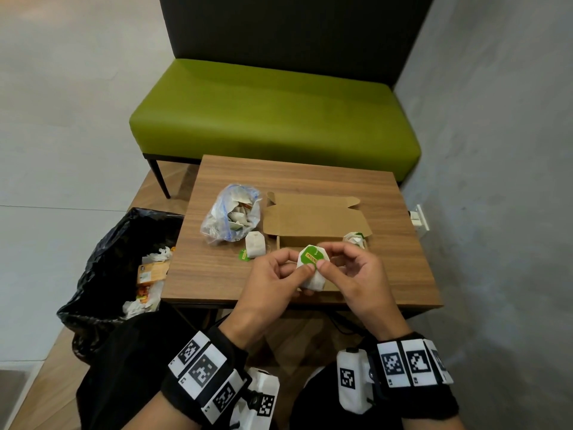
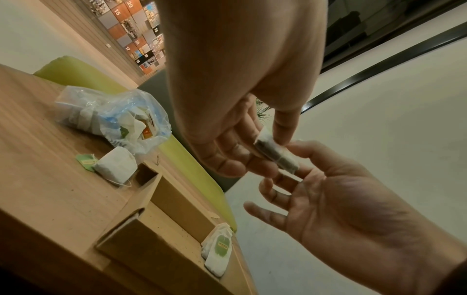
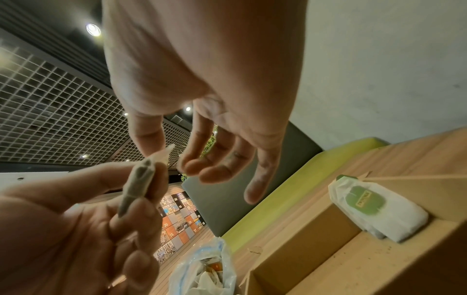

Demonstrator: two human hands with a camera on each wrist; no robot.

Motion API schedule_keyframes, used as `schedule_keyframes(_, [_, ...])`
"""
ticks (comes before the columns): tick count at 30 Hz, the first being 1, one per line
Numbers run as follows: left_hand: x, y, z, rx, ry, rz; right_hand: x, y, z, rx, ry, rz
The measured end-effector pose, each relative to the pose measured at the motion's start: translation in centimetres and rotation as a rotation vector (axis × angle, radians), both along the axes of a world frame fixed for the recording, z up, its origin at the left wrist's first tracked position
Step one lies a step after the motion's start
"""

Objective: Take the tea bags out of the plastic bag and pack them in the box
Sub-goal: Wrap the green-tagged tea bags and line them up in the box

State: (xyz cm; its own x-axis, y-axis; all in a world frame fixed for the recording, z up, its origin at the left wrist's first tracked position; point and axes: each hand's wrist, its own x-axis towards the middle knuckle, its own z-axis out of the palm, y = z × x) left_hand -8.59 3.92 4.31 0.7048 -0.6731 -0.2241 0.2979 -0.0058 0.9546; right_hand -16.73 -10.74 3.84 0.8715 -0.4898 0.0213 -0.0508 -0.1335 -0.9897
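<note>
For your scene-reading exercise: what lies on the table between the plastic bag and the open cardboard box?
A loose tea bag with its green tag lies there, beside the plastic bag and the box; head and left wrist views show it.

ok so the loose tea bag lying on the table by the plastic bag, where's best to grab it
Pinch the white pouch of the loose tea bag across its two side edges, from above. It lies flat on the table, with the plastic bag behind it and the box to its right, so the top is open. Its green tag probably just dangles.
</note>
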Motion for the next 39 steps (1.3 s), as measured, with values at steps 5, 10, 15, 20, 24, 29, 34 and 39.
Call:
schedule_keyframes(5, [0.4, -0.1, -0.1, 0.064, -0.074, -0.067, -0.2, -0.3, -0.1, -0.006, -0.003, -0.004])
schedule_keyframes(10, [0.8, -0.2, -0.7, 0.116, -0.165, -0.112, -0.1, -0.6, 0.1, -0.017, 0.032, 0.018])
schedule_keyframes(15, [0.9, -0.6, -1.1, 0.136, -0.245, -0.118, -0.1, -1.5, 0.5, -0.073, 0.067, 0.042])
schedule_keyframes(20, [1.0, -1.8, -2.4, 0.246, -0.403, -0.079, 0.3, -3.0, 1.0, -0.271, 0.137, 0.106])
schedule_keyframes(24, [1.5, -2.4, -3.7, 0.424, -0.437, -0.191, 0.4, -5.8, 1.4, -0.447, 0.224, 0.087])
schedule_keyframes(29, [1.7, -2.3, -4.2, 0.610, -0.553, -0.348, 0.8, -9.9, -0.2, -0.686, 0.504, -0.022])
schedule_keyframes(34, [1.7, -2.2, -4.5, 0.750, -0.680, -0.462, 1.4, -12.0, -3.1, -0.593, 0.700, 0.121])
schedule_keyframes(39, [1.9, -2.1, -4.9, 0.769, -0.700, -0.470, 2.2, -12.7, -6.1, -0.649, 0.762, 0.061])
